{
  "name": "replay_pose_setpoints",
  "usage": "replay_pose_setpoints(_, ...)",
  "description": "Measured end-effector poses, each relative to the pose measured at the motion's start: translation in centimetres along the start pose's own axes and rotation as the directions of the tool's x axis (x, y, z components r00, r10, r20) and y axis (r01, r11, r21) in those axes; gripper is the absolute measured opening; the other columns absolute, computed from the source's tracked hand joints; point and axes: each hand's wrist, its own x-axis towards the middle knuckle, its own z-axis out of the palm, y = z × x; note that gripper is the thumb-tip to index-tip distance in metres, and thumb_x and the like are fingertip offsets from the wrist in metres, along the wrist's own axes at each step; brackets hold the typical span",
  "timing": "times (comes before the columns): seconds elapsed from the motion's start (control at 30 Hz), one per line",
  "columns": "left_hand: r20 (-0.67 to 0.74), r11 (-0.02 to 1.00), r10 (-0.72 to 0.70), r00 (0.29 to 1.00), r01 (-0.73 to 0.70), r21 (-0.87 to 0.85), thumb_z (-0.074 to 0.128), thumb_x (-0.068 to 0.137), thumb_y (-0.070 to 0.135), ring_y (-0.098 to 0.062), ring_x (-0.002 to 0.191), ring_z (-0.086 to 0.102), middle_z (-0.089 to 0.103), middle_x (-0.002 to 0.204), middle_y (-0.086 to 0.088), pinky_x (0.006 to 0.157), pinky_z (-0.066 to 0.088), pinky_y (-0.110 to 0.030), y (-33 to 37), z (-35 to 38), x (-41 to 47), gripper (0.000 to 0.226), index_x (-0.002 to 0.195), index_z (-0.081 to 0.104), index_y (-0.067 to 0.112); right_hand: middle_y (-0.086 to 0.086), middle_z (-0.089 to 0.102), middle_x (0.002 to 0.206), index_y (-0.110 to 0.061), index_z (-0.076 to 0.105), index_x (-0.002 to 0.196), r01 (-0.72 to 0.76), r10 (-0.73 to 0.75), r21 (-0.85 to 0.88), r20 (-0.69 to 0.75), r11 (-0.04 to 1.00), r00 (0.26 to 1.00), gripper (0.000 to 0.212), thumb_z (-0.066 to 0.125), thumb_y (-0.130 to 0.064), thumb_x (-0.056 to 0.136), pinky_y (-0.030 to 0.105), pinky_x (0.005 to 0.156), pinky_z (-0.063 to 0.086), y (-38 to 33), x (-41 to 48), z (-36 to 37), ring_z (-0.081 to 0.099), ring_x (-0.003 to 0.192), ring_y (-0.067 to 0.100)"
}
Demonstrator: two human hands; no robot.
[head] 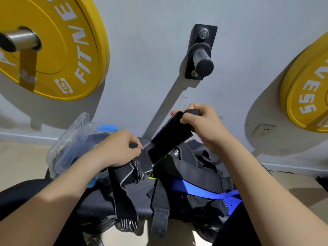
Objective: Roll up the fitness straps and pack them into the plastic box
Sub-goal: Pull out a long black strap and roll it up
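Observation:
A wide black strap [169,137] stretches between my two hands above a pile of straps. My right hand [200,121] grips its upper end, fingers curled over the top. My left hand [120,148] pinches the lower end near a small metal ring. Below lie several more straps [186,173]: black ones, a black-and-white striped one [136,169] and a bright blue one [200,190], heaped on a dark bench. The clear plastic box [71,148] with blue latches stands open at the left, behind my left wrist; its contents are hard to make out.
Yellow weight plates hang on wall pegs at the upper left [58,48] and the right [308,96]. A bare black peg [202,55] juts from the grey wall in the middle. A wall socket [263,130] sits low on the right. Beige floor lies on both sides.

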Motion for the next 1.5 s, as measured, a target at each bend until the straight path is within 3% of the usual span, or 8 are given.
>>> replay_pose_setpoints(0.13, -0.034, 0.997, 0.021, 0.999, -0.019, 0.077, 0.07, 0.097, 0.047, -0.023, 0.08, 0.07, 0.074, 0.077, -0.002, 0.077, 0.059, -0.036, -0.3, 0.4, 0.0, 0.029, 0.083, 0.076, 0.023, 0.011, 0.048, 0.074, -0.017, 0.05, 0.092, -0.06, 0.056, -0.104, -0.038, 0.993, 0.998, 0.017, 0.06, -0.005, 0.084, 0.035, 0.058, 0.034, 1.1, 0.2, -0.2, 0.042, 0.063, 0.022)
replay_pose_setpoints(0.3, 0.007, 0.998, 0.066, 0.998, -0.066, -0.02, 0.069, 0.101, 0.04, -0.004, 0.072, 0.06, 0.067, 0.074, 0.016, 0.062, 0.043, -0.025, -0.5, -0.2, 0.2, 0.016, 0.088, 0.076, 0.037, -0.002, 0.078, 0.097, -0.025, 0.073, 0.107, 0.114, -0.096, -0.448, 0.062, 0.887, 0.993, 0.056, 0.038, 0.013, 0.085, 0.018, 0.069, 0.046, 1.5, 0.3, 1.1, 0.065, 0.076, 0.004)
replay_pose_setpoints(0.6, 0.146, 0.933, 0.295, 0.944, -0.252, -0.257, 0.062, 0.11, 0.02, -0.005, 0.108, 0.071, 0.079, 0.108, 0.015, 0.108, 0.052, -0.037, -0.2, -0.9, -0.8, 0.019, 0.116, 0.077, 0.031, -0.002, 0.069, 0.056, -0.041, 0.061, 0.141, 0.113, 0.309, -0.637, 0.513, 0.763, 0.801, 0.04, 0.069, -0.034, 0.102, 0.023, 0.058, 0.049, 1.2, -1.1, 2.2, 0.061, 0.05, 0.009)
replay_pose_setpoints(0.77, 0.143, 0.908, 0.365, 0.92, -0.317, -0.274, 0.063, 0.11, 0.023, -0.007, 0.109, 0.071, 0.078, 0.111, 0.016, 0.107, 0.052, -0.037, -0.4, -1.2, -0.7, 0.018, 0.118, 0.076, 0.033, 0.003, 0.073, 0.061, -0.026, 0.067, 0.113, 0.162, 0.236, -0.592, 0.537, 0.789, 0.81, 0.015, 0.072, -0.037, 0.103, 0.026, 0.059, 0.048, 1.5, -1.2, 3.3, 0.061, 0.05, 0.012)
replay_pose_setpoints(0.93, 0.17, 0.917, 0.365, 0.915, -0.323, -0.232, 0.062, 0.109, 0.03, 0.004, 0.11, 0.066, 0.073, 0.116, 0.029, 0.106, 0.049, -0.033, -1.2, -1.2, -0.6, 0.019, 0.121, 0.072, 0.041, -0.048, 0.058, 0.064, -0.035, 0.063, 0.141, 0.273, 0.134, -0.6, 0.545, 0.752, 0.828, 0.041, 0.074, -0.035, 0.101, 0.008, 0.061, 0.04, 1.4, -1.2, 2.9, 0.058, 0.061, -0.019)
replay_pose_setpoints(1.2, 0.255, 0.875, 0.42, 0.871, -0.315, -0.368, 0.073, 0.096, 0.02, -0.02, 0.126, 0.066, 0.07, 0.137, 0.008, 0.116, 0.048, -0.046, -1.2, -1.6, -0.8, 0.057, 0.138, 0.057, 0.055, -0.013, 0.071, 0.072, -0.033, 0.069, 0.101, 0.245, 0.124, -0.629, 0.483, 0.737, 0.867, 0.014, 0.08, -0.038, 0.095, 0.021, 0.06, 0.042, 1.5, -1.2, 3.3, 0.058, 0.056, -0.003)
replay_pose_setpoints(1.37, 0.166, 0.844, 0.23, 0.959, -0.112, -0.525, 0.082, 0.095, 0.009, -0.029, 0.1, 0.081, 0.084, 0.102, -0.005, 0.09, 0.065, -0.039, -0.9, -1.1, -0.4, 0.029, 0.12, 0.07, 0.019, 0.001, 0.062, 0.064, -0.015, 0.065, 0.07, 0.26, 0.099, -0.833, 0.349, 0.489, 0.932, 0.039, 0.076, -0.047, 0.091, 0.035, 0.062, 0.047, 1.2, -0.7, 2.2, 0.06, 0.068, 0.02)
replay_pose_setpoints(1.5, 0.11, 0.845, 0.014, 0.994, 0.047, -0.533, 0.087, 0.092, 0.027, -0.028, 0.098, 0.081, 0.083, 0.1, -0.01, 0.093, 0.06, -0.035, -1.1, -0.8, 0.4, 0.027, 0.11, 0.077, 0.008, 0.013, 0.067, 0.087, -0.009, 0.063, 0.07, 0.272, 0.045, -0.691, 0.404, 0.67, 0.914, 0.028, 0.077, -0.029, 0.083, 0.039, 0.068, 0.051, 0.0, -1.2, 1.5, 0.062, 0.073, 0.027)
